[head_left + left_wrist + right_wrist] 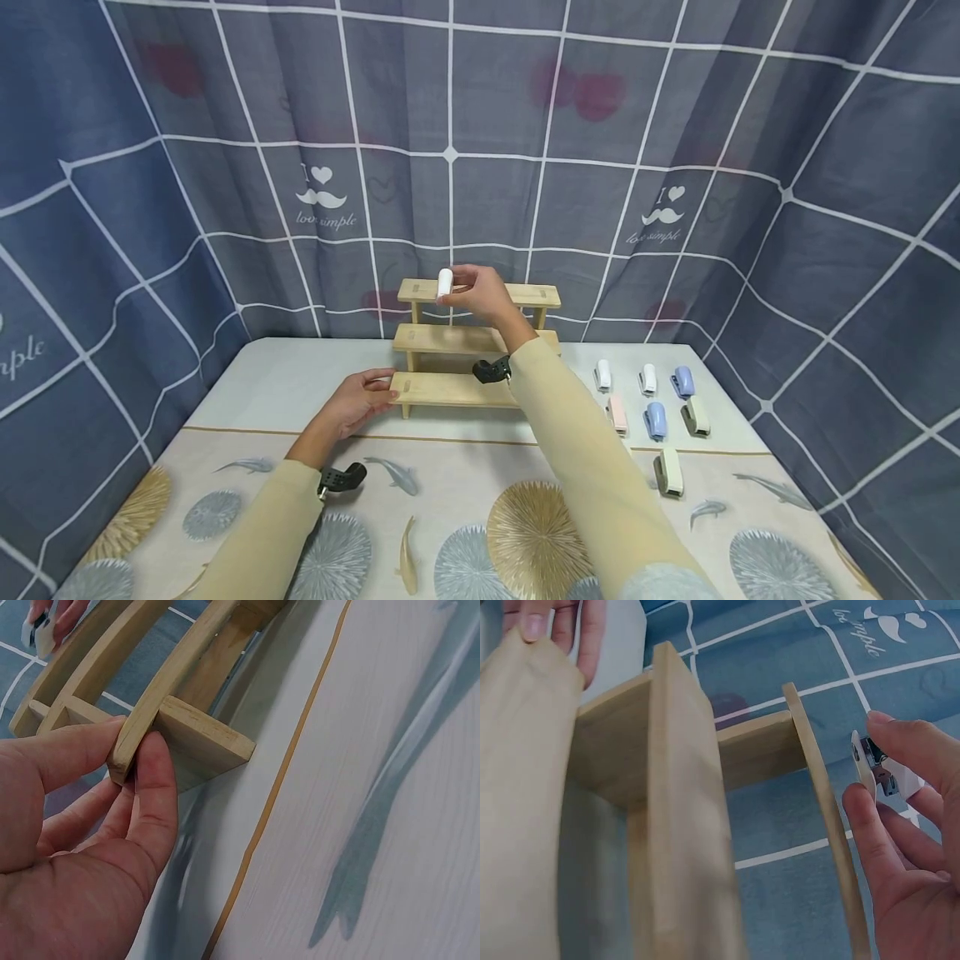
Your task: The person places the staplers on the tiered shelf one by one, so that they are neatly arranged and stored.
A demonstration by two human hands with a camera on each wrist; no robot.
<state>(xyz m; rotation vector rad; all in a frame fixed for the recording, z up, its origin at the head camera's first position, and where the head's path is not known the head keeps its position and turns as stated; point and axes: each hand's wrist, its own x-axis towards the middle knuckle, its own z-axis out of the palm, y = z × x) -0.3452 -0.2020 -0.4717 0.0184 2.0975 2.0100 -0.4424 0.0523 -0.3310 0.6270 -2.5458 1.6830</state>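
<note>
A small white stapler [445, 283] is pinched between the thumb and fingers of my right hand [483, 293], over the left part of the top tier of a three-tier wooden display stand [450, 389]. In the right wrist view, the metal inside the stapler [865, 761] shows, and it is beside the top board [821, 787]. My left hand [356, 406] grips the left end of the lowest board. The left wrist view shows thumb and fingers [154, 795] on either side of that board's end [139, 735].
Right of the stand lie several small staplers: white [602, 375], blue [655, 421], pink [617, 414] and pale green [696, 417]. One pale green stapler [669, 472] sits nearer on the patterned tablecloth [420, 533]. A checked curtain [495, 200] hangs close behind the stand.
</note>
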